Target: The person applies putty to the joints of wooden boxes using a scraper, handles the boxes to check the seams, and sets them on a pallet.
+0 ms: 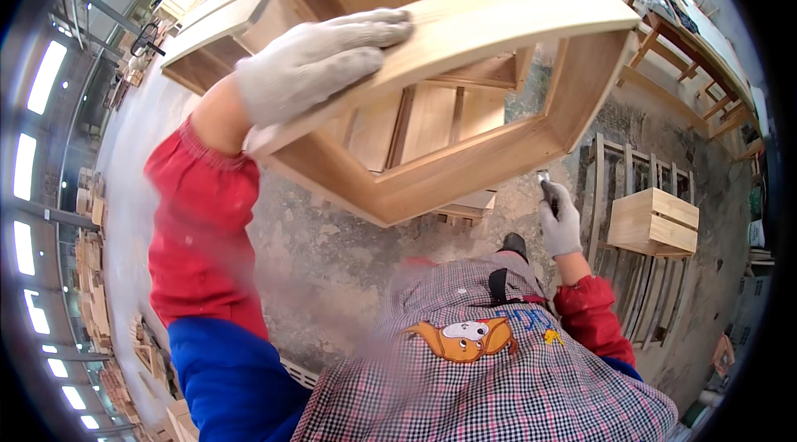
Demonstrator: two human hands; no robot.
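My left hand (311,64), in a pale work glove, lies flat on the top board of a pale wooden cabinet frame (473,39). Its fingers are stretched along the board; the thumb is hidden. The frame is tilted, and through its open side I see inner boards and slats. Low at the frame's right corner, my gloved right hand (560,222) is closed round a small hand tool (544,180) with a dark handle and a short shiny metal tip. The tip points toward the frame's lower corner, and I cannot tell whether it touches. The tool's exact kind is unclear.
A wooden drawer-like box (654,223) rests on a slatted pallet (618,168) to my right. Beyond it, a workbench (706,52) has things on top. More wooden cabinet parts (199,56) stand behind the frame. Stacked timber (90,268) lines the left side. The concrete floor (324,276) looks worn.
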